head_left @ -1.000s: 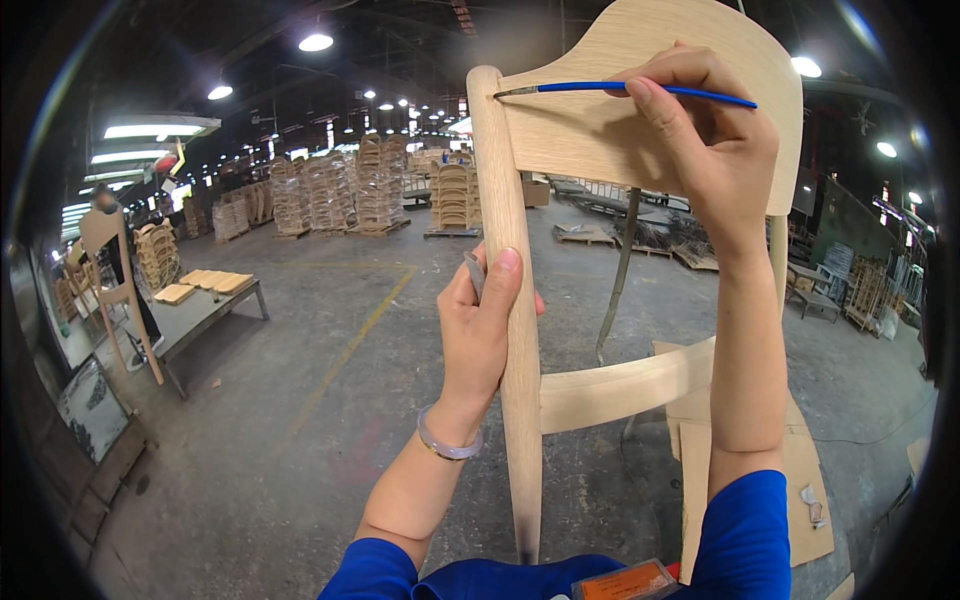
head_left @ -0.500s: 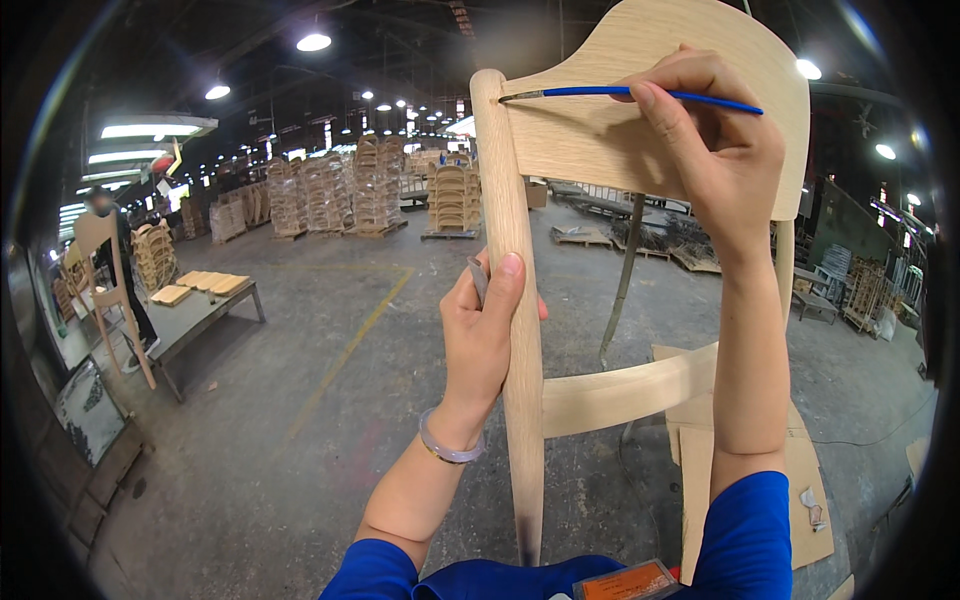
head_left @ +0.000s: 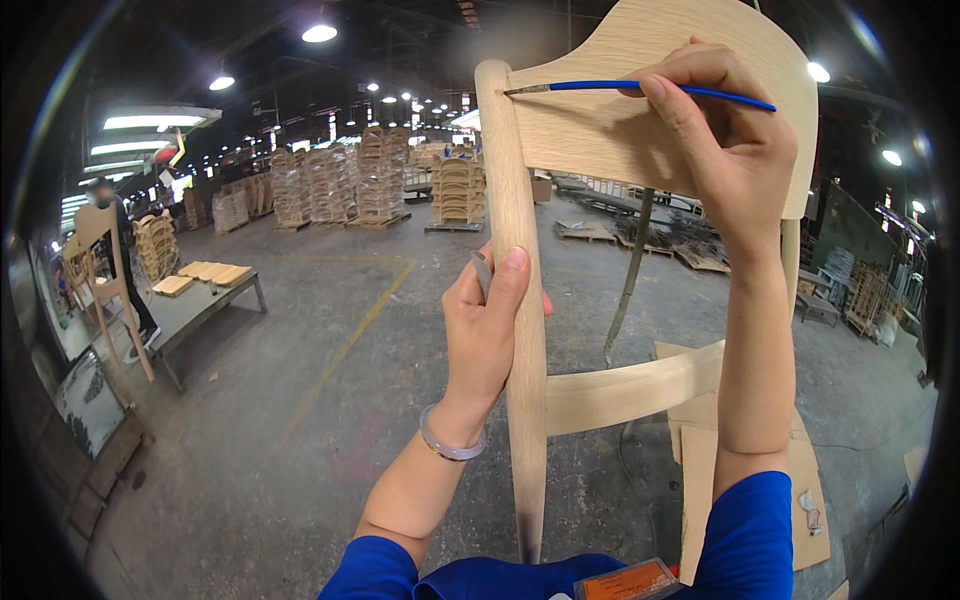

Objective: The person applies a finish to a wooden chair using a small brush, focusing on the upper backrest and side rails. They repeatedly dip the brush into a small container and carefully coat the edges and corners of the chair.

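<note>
A pale wooden chair frame stands before me, with a round post [head_left: 514, 200], a broad curved backrest [head_left: 590, 110] and a lower rail [head_left: 630, 396]. My right hand [head_left: 735, 130] pinches a thin blue-handled paintbrush [head_left: 600, 86], held nearly level across the backrest. Its dark bristle tip touches the post near the top, beside the joint with the backrest. Lower down, my left hand [head_left: 485, 320] wraps round the post, thumb on its front. Between that thumb and fingers sits a small flat grey piece [head_left: 481, 272]; its kind I cannot make out.
Cardboard sheets [head_left: 810, 500] lie on the floor at the right. On the left, a low table [head_left: 215, 310] carries wooden boards [head_left: 215, 272], with a person [head_left: 125, 260] beyond it. Wrapped stacks of chair parts [head_left: 340, 185] stand far back. A thin pole [head_left: 630, 275] rises behind the chair.
The chair post, both hands and the brush sit slightly further right in view. The brush tip stays at the joint, and both grips are the same.
</note>
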Motion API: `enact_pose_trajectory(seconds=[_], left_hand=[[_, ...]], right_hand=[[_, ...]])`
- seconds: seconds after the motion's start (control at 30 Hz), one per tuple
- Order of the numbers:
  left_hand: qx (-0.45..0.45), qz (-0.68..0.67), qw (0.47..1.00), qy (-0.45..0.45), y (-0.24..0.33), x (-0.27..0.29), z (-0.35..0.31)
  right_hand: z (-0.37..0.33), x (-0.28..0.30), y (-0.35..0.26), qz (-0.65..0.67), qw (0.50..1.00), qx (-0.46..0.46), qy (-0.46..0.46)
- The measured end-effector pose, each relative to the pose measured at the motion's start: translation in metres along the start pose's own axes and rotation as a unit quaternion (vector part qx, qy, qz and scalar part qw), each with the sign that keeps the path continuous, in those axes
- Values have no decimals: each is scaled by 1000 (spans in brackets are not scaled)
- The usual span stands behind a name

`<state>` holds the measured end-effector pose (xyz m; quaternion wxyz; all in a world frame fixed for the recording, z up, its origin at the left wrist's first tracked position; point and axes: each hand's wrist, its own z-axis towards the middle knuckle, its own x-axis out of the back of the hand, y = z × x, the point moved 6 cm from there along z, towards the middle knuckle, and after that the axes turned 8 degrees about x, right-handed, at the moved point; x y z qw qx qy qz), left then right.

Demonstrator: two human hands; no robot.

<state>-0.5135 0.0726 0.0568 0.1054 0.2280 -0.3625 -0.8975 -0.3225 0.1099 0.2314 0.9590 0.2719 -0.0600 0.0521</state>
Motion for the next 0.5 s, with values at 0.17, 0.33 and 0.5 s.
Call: enact_pose_trajectory(seconds=[0.17, 0.33, 0.5], left_hand=[[-2, 6, 1000, -10, 2, 3, 0], [-3, 8, 1000, -11, 3, 4, 0], [-6, 6, 1000, -12, 2, 6, 0]], right_hand=[[3, -1, -3, -9, 1000, 23, -4], [4, -3, -3, -7, 1000, 15, 6], [3, -4, -2, 9, 1000, -18, -7]])
